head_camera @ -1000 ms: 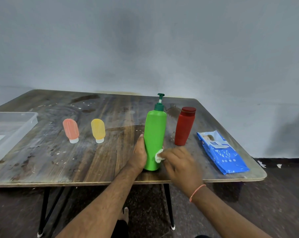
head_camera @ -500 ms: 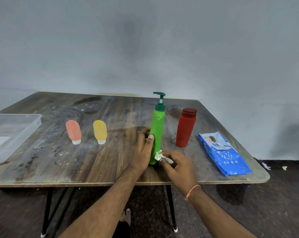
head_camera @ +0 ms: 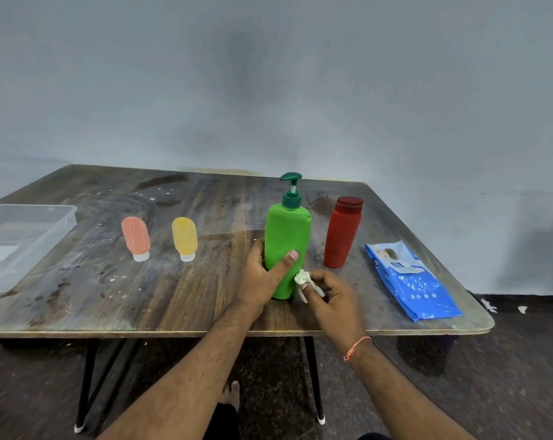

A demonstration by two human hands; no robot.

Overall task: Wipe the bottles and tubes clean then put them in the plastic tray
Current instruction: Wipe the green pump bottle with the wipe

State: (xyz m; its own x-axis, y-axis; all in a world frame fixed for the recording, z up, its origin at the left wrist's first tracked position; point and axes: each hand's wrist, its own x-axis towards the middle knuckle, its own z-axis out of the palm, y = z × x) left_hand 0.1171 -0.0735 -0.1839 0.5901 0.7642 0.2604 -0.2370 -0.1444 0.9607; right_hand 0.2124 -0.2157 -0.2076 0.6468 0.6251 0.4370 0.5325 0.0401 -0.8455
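Here we see a worn wooden table (head_camera: 116, 290) with a clear plastic tray (head_camera: 62, 227) at its far left edge and a blue wipes pack (head_camera: 411, 284) on its right side. Near the front stands the green pump bottle (head_camera: 287, 246), upright, and our left hand (head_camera: 262, 274) curls round its lower body. A red bottle (head_camera: 343, 231) stands just to its right; a yellow tube (head_camera: 185, 238) and pink tube (head_camera: 136, 238) stand cap-down to its left. Our right hand (head_camera: 332, 296) pinches a crumpled white wipe (head_camera: 302, 277) against the green bottle's base.

Print on the blue wipes pack (head_camera: 411, 281) is too small to read.
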